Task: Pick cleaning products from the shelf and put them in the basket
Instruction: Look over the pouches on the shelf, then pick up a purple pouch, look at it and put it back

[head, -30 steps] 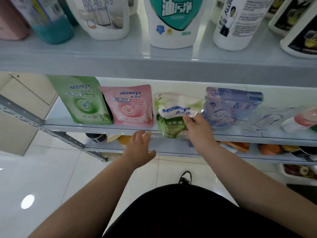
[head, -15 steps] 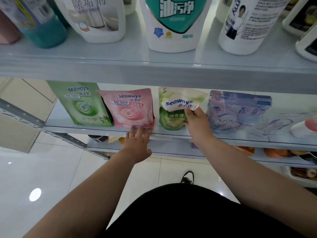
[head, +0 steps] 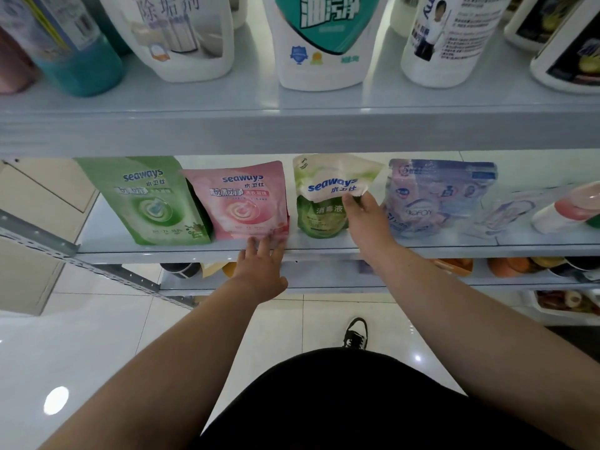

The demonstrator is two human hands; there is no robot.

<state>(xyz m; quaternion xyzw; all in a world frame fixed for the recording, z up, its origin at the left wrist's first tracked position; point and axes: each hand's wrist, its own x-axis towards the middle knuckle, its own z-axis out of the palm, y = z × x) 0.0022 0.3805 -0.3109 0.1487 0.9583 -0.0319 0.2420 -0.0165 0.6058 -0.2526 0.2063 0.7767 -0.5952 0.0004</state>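
On the middle shelf stand a green Seaways pouch, a pink Seaways pouch, a small light-green Seaways pouch and a blue-and-pink pouch. My right hand pinches the folded-over top of the small light-green pouch, which stands on the shelf. My left hand reaches with straight fingers to the pink pouch's lower edge, fingertips touching it. No basket is in view.
The upper shelf carries several large bottles, among them a white one with a teal label. A lying bottle is at the middle shelf's right end. Lower shelves hold other goods. My shoe is on the white tiled floor.
My right hand has set the small light-green pouch back onto the shelf, upright. My left hand has moved forward from below the shelf edge to the pink pouch's base.
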